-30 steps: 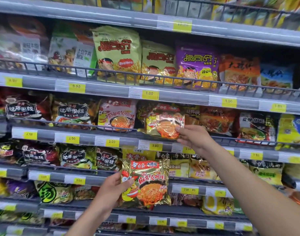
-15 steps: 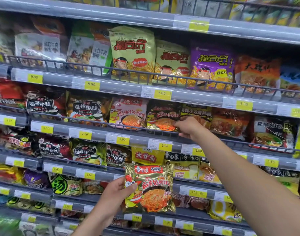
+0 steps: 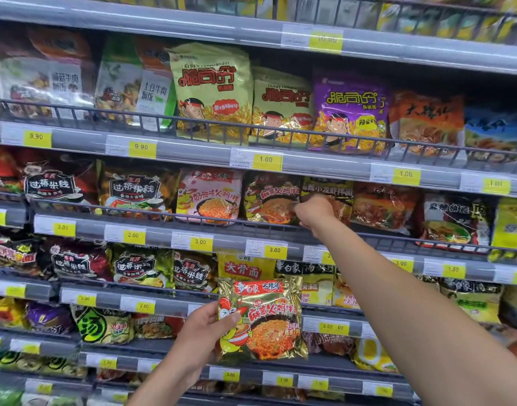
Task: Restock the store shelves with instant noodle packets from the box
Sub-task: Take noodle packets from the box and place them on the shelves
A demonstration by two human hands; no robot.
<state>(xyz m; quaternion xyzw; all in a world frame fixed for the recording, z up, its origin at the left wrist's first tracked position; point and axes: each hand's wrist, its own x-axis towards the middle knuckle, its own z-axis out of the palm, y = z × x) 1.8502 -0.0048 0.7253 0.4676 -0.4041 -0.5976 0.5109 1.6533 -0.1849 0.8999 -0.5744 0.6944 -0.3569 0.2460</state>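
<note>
Store shelves (image 3: 163, 234) fill the view. The shelved packet (image 3: 270, 200), held clear a second ago, is now seated in its row. Whether the right hand (image 3: 314, 213) fingers grip it cannot be told. At its 6 o'clock, a gold packet (image 3: 263, 320) is pinched by the left hand (image 3: 204, 332), judged next for stocking.

One gold-foil noodle packet (image 3: 261, 319), with a red banner, cartoon chicken and noodle-bowl picture, stands upright in the air before the lower shelves, pinched at its left edge by the left hand (image 3: 204, 332); a matching shelved packet (image 3: 270, 200) stands upright behind the wire rail of the shelf (image 3: 163, 234), the right hand (image 3: 314, 212) curled at its right edge.
</note>
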